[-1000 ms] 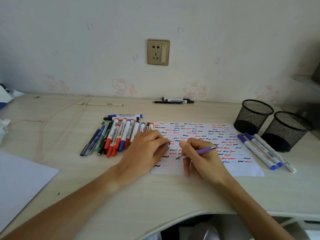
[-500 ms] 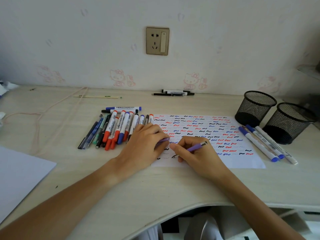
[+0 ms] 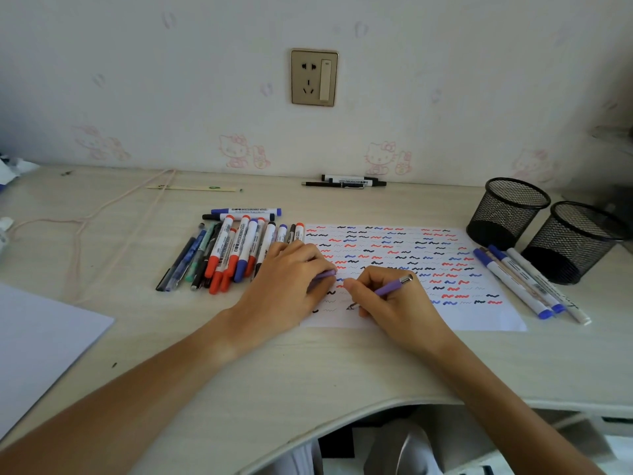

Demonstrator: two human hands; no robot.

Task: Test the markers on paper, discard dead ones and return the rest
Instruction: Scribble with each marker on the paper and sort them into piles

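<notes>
Testing step: right hand pinches purple pen, nib on paper near its front-left corner; left hand holds its cap. Next, prob.: judge the mark, recap, sort.

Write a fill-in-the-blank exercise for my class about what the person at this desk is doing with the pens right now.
1. The right hand grips a slim purple pen with its tip on the ____ sheet of paper.
2. The left hand holds the pen's purple ____.
3. Two black wire-mesh pen cups stand at the paper's ____ side.
4. The wavy test marks on the sheet are red, blue and ____.

Missing words: white; cap; right; black
</notes>
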